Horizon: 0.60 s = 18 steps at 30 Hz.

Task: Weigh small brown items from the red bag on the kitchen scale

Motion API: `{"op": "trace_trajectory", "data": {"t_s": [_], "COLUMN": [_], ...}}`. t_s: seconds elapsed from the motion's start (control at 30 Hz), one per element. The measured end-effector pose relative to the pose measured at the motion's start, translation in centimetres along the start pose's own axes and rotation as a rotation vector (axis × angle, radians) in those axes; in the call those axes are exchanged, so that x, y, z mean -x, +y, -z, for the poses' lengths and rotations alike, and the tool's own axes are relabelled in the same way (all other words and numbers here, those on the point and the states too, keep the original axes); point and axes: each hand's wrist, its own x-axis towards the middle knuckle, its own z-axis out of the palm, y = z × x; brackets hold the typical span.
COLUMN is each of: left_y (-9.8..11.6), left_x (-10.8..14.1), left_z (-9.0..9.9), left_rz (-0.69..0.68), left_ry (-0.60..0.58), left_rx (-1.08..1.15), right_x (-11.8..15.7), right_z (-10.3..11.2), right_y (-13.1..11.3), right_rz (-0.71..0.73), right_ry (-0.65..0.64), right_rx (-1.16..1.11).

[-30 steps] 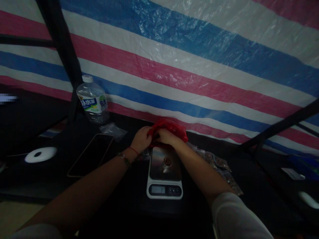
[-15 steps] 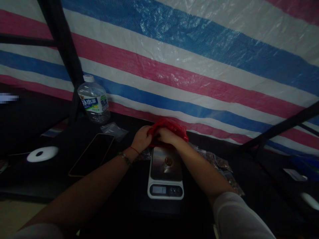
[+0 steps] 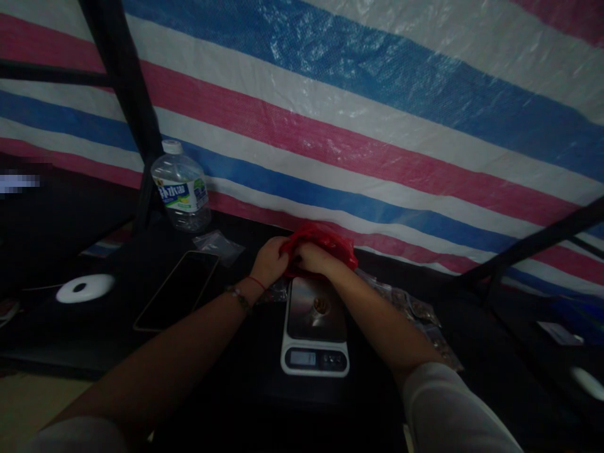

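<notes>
Sitting nearest to the camera: a small white kitchen scale (image 3: pixel 315 327) on the dark table (image 3: pixel 236 384), display glowing faintly at its front edge and a little round brownish bit resting near the middle of its steel plate. Reaching in over that scale from both sides: two bare forearms, the one on the scale's right coming out of a pale sleeve (image 3: pixel 453 409), the one on its left wearing a beaded bracelet and a thin red string at the wrist. Just past the far edge of the scale, both hands meeting on a crumpled red plastic bag (image 3: pixel 330 242), which is lying on the table right behind the scale, up against the foot of the striped tarp. Left hand (image 3: pixel 270 261) curling closed and gripping the bag's left edge; right hand (image 3: pixel 312 258) bunching the plastic from the top, fingers tucked into the folds, so kinda hard telling exactly how tight. Lying left of the scale: a dark phone (image 3: pixel 177 290) flat on the table, and further left a white round puck-like thing (image 3: pixel 85 288). Spreading out right of the scale: some clear crinkly packets (image 3: pixel 415 314). Standing well behind and left of the scale: a clear water bottle (image 3: pixel 182 189) with a white cap, a small clear baggie (image 3: pixel 219 243) lying just in front of it. Hanging behind everything: the red, white and blue striped tarp (image 3: pixel 377 126), with black poles crossing it.
</notes>
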Motion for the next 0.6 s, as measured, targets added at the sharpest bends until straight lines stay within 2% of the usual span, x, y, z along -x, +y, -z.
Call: {"op": "trace_trajectory", "data": {"t_s": [0.13,0.2,0.27,0.37,0.5,0.6], "left_y": [0.1,0.2,0.3,0.3,0.1,0.1], "left_x": [0.0,0.1,0.1,0.1,0.0,0.1], "left_z": [0.1,0.2,0.2,0.1,-0.1,-0.1], "left_rz": [-0.001,0.0,0.0,0.001,0.003,0.003], "left_ry": [-0.004,0.004,0.011,0.01,-0.01,-0.006], "left_rx": [0.003,0.005,0.011,0.02,0.02,0.014], "right_x": [0.2,1.2,3.2,7.6,12.8,14.2], "right_z": [1.3,2.2,3.3,4.6,4.4,3.3], "right_y": [-0.6,-0.9,-1.4,-2.8,-5.0,-5.8], "right_rz": [-0.001,-0.008,0.007,0.049,0.066,0.054], "right_ry": [-0.012,0.023,0.115,0.262,0.238,0.187], "right_rx": [0.06,0.065,0.043,-0.065,-0.124,-0.077]}}
